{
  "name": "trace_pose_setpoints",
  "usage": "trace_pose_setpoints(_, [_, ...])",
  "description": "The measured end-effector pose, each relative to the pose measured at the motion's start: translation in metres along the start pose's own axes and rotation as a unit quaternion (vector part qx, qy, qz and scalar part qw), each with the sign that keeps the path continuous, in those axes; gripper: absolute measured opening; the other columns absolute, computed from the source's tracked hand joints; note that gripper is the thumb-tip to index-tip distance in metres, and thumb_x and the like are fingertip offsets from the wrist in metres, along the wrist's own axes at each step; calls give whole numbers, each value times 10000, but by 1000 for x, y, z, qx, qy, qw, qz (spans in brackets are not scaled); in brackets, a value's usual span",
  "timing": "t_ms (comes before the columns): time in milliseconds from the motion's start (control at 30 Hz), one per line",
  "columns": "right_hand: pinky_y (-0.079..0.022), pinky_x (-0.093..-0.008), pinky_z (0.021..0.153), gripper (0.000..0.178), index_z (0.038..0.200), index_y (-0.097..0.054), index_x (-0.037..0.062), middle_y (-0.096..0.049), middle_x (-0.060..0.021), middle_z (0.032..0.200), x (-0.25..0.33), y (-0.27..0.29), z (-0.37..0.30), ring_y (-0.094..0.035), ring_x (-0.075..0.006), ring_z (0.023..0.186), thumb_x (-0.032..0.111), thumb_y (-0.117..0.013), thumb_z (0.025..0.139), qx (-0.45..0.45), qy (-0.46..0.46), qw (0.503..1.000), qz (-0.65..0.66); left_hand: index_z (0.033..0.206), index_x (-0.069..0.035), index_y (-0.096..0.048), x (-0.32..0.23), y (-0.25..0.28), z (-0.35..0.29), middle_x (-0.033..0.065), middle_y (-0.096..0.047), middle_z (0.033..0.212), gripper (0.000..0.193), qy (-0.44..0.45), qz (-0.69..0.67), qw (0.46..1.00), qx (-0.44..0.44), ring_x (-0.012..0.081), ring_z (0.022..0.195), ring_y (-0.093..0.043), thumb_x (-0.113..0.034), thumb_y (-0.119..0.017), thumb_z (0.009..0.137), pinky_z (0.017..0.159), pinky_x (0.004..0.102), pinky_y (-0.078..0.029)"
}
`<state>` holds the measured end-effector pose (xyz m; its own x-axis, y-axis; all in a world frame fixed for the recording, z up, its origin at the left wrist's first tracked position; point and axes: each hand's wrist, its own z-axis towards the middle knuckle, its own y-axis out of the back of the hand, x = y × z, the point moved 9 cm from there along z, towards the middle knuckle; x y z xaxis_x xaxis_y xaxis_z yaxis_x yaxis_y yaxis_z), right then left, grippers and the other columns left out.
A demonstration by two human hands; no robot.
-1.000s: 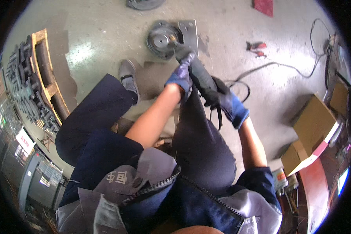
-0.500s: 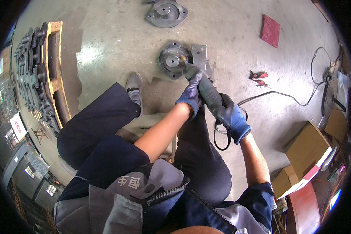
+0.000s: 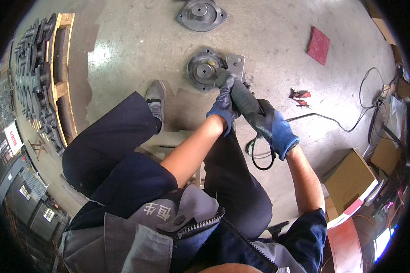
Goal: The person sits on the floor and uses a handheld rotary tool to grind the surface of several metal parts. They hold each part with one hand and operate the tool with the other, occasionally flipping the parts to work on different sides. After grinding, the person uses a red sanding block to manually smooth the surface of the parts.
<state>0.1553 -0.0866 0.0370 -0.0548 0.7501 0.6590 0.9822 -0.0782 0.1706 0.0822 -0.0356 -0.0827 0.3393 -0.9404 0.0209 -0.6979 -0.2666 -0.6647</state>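
Observation:
A grey cast metal flange (image 3: 196, 76) with a round raised hub lies on the floor in front of me. Both my hands hold a dark corded straight grinder (image 3: 246, 103), slanting from lower right to upper left. My left hand (image 3: 224, 95), in a blue and dark coated glove, is closed round its front end, close beside the hub. Farther back, my right hand (image 3: 274, 127), gloved alike, wraps the rear of the body. The grinder's tip is at the hub's far right side, small and partly hidden by my left glove. A drilled metal plate (image 3: 235, 64) sits right of the flange.
A second metal flange (image 3: 201, 17) lies beyond. Stacked dark castings stand by a wooden pallet (image 3: 61, 88) at left. To the right are a red pad (image 3: 319, 46), red-handled tools (image 3: 299, 97), a black cable (image 3: 325, 111) across the floor and a cardboard box (image 3: 351, 184).
The grinder's tip has shifted slightly toward the far side of the hub. My right hand has moved a little up and right. Both hands keep their hold, and the view has shifted slightly.

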Motion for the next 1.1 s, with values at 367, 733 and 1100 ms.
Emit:
trace_pose_setpoints(367, [-486,-330,763,395,1154,-527,-20,-643,-182,962,7,-5,-10,-613,-207,864,189,-640,838,-33,21,999,-26,1177,-59,-514,8,9,-7,102,-593,1040,620,4,18,1000,5,236,954,-600,-573,-586,837,907,383,-500])
trace_pose_setpoints(733, [-491,-341,812,473,1220,-501,-21,-655,-187,988,11,-15,-27,-640,-230,909,228,-623,837,-50,-15,994,-93,1138,-75,-537,15,22,-16,99,-603,1011,544,18,17,1000,1,245,945,-601,-526,-605,841,900,402,-503])
trace_pose_setpoints(1100, [-502,-354,793,559,1262,-454,-53,-644,-230,1035,-14,-31,-32,-646,-266,943,261,-634,836,-64,4,997,-50,1111,-81,-550,20,31,-29,96,-610,989,501,28,26,999,-29,250,917,-608,-514,-584,861,885,402,-509])
